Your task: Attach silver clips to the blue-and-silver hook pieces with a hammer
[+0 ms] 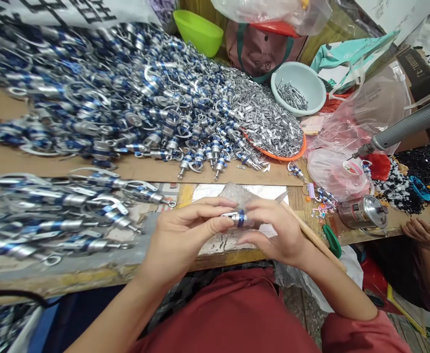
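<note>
The L hand (pixel 183 233) is pinching one blue-and-silver metal fitting (pixel 240 218) btwn thumb and index finger; this grip is closed tight around its near side. The R hand (pixel 281 230) is meeting the fitting's other end w/ its fingers, while the thumb is standing apart below; b/c of blur I can't tell if this grip is holding it or only touching. The fitting is hanging in the air btwn both hands, over the front of the desk (pixel 222 258). To the L, more fittings (pixel 49 225) are lying in a group, and behind, a big pile (pixel 127 93) of the same kind is covering the desk. Next to it, an orange-rimmed basket (pixel 292 156) is carrying small metal plates (pixel 274 122), and a pale blue bowl (pixel 317 93) is holding metal pins (pixel 292 95).
</note>
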The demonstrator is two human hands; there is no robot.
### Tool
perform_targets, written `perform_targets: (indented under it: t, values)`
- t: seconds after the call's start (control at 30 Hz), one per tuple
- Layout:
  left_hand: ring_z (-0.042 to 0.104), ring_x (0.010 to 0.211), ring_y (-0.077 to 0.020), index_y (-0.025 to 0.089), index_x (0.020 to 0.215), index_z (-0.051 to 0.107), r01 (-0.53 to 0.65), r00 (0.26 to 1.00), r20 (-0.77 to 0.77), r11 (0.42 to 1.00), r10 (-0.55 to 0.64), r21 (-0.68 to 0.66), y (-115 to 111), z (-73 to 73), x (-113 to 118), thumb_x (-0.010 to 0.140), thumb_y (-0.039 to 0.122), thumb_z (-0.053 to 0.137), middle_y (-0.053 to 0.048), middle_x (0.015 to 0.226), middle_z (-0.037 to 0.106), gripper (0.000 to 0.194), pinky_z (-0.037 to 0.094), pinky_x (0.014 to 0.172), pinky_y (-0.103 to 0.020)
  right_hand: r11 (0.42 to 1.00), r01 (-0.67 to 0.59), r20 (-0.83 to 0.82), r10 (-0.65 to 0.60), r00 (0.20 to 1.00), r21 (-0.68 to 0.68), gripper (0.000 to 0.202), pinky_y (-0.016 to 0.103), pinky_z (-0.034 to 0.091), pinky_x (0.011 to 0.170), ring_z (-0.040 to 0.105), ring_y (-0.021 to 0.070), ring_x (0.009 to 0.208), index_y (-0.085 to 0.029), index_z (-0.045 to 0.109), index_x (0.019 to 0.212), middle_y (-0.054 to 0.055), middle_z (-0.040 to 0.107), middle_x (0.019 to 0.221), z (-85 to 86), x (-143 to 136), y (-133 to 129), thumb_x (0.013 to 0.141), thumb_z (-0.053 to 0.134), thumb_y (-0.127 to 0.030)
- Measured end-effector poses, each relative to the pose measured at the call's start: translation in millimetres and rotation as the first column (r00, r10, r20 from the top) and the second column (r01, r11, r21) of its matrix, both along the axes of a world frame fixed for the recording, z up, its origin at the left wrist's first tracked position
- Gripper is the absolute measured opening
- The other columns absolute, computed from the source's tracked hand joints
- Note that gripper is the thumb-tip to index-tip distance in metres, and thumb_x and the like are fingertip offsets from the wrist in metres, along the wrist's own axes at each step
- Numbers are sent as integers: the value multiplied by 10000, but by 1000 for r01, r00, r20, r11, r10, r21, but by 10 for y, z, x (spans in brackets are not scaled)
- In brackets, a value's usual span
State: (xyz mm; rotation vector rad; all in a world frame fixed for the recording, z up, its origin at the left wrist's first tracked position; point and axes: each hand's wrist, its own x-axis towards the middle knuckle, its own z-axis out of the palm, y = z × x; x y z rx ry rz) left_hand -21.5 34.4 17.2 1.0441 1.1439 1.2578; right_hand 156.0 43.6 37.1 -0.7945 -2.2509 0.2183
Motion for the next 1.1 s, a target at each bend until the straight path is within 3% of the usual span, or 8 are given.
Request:
perform_targets:
  t: [0.07, 0.2, 0.33, 0.5, 0.63, 0.77, 0.93, 1.1]
  values:
    - [673, 845, -216, 266, 637, 745, 8, 1000, 24, 999, -7, -42, -4, 4, -3, 604, 325, 771, -34, 814, 736, 73, 560, 755, -314, 994, -44, 60, 38, 997, 104, 93, 260, 535, 725, 651, 145, 844, -217, 624, 914, 50, 703, 912, -16, 36, -13, 841, 588, -172]
    - [666, 841, -217, 265, 637, 739, 9, 997, -72, 1000, -10, -17, -21, 38, -4, 621, 344, 756, -29, 788, 731, 83, 541, 785, -331, 978, -103, 162, 74, 984, 181, 167, 254, 546, 716, 661, 143, 827, -208, 671, 832, 50, 715, 900, 35, 86, -1, 846, 538, -108]
    - [663, 814, -207, 276, 657, 729, 32, 972, -234, 992, -3, 122, -39, 82, 22, 684, 318, 708, -17, 829, 725, 54, 530, 807, -344, 978, -116, 163, 88, 983, 174, 183, 277, 557, 757, 663, 164, 905, -207, 685, 902, 73, 710, 955, 54, 107, 11, 826, 561, -95]
    - [638, 868, -196, 286, 678, 713, -5, 926, -354, 944, 129, 331, -54, 85, 52, 713, 255, 679, -7, 850, 692, 58, 510, 840, -337, 974, -85, 125, 60, 990, 208, 201, 275, 559, 743, 664, 153, 903, -220, 679, 921, 69, 714, 946, -8, 127, 2, 837, 544, -97]
    - [656, 868, -213, 279, 639, 708, 87, 966, -255, 977, -35, 193, -41, 107, 22, 704, 277, 685, -12, 801, 703, 70, 520, 819, -331, 988, -71, 94, 59, 994, 134, 250, 244, 552, 703, 666, 131, 877, -217, 672, 942, 65, 715, 957, -14, 144, -32, 862, 474, -87]
    - [663, 777, -198, 254, 608, 711, 139, 985, -110, 988, -131, 69, -36, 106, 29, 699, 298, 690, -19, 745, 715, 103, 542, 720, -297, 998, -40, 16, 41, 999, -39, 280, 223, 553, 721, 669, 132, 880, -186, 689, 946, 85, 709, 969, 10, 115, -87, 836, 475, -44]
    - [647, 662, -158, 201, 737, 729, -22, 999, 30, 987, 27, -161, -116, 0, 136, 617, 386, 761, -28, 721, 718, 222, 543, 625, -248, 968, 23, -160, -64, 985, -248, 106, 215, 558, 663, 677, 143, 727, -140, 730, 845, 99, 720, 799, -29, 36, -149, 794, 647, -184]
    - [650, 816, -162, 175, 1164, 580, 43, 989, 146, 972, -9, -231, -200, -68, 214, 568, 312, 797, -28, 824, 694, 648, 556, 718, -251, 880, 26, -197, -135, 971, -474, 99, 211, 534, 600, 660, 120, 655, -187, 738, 824, 39, 718, 748, -72, 83, -120, 790, 663, -241]
